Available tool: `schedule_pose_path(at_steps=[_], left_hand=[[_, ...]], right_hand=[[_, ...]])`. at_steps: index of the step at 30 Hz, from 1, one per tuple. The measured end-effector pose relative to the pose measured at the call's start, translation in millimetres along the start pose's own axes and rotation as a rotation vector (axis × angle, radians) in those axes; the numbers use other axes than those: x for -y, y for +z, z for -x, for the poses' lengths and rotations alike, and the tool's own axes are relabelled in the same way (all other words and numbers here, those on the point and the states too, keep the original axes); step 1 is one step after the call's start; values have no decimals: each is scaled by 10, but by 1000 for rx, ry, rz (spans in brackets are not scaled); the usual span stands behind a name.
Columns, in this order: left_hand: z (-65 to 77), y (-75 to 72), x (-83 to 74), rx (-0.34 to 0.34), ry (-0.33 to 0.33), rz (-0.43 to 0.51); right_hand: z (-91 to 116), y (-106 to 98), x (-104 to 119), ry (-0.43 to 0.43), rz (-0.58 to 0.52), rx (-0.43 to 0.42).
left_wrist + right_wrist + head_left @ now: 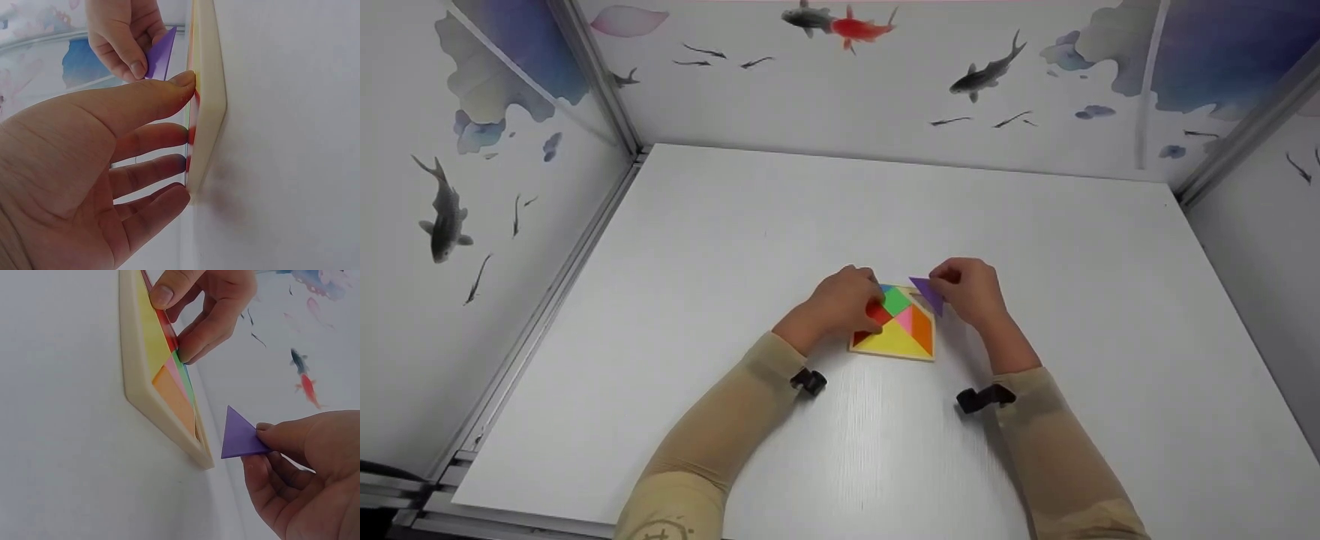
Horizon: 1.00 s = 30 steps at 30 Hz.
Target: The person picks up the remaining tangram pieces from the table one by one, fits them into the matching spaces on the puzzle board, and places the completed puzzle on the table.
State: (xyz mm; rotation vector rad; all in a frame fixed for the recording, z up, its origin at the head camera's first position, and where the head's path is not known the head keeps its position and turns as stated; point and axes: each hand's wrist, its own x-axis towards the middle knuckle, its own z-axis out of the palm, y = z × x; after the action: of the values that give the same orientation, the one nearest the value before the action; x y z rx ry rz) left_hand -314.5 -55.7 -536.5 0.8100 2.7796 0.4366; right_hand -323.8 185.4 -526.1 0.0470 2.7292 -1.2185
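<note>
A tangram puzzle in a shallow wooden tray lies on the table, with yellow, orange, pink, green, red and blue pieces set in it. My left hand rests on its left side; in the left wrist view the thumb and fingertips touch the pieces, spread rather than curled round anything. Just past the tray's upper right corner, my right hand pinches a purple triangle between thumb and fingers. The triangle is held tilted, apart from the tray in the right wrist view. A bare strip of the tray shows by that corner.
The white tabletop stretches out around the tray. White panels painted with fish stand at the back and both sides, joined by metal rails. Black wrist devices sit on both forearms.
</note>
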Motion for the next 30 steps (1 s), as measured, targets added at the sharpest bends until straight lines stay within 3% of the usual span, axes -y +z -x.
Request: schedule_pose_path(at_steps=[5, 12, 30], left_hand=[[-10, -8, -4, -1, 2, -2], [-14, -12, 8, -5, 26, -41], [-2, -10, 2, -5, 30, -32]], right_hand=[[-10, 27, 8, -1, 6, -10], [-5, 76, 7, -67, 32, -44], [-12, 157, -9, -70, 38, -62]])
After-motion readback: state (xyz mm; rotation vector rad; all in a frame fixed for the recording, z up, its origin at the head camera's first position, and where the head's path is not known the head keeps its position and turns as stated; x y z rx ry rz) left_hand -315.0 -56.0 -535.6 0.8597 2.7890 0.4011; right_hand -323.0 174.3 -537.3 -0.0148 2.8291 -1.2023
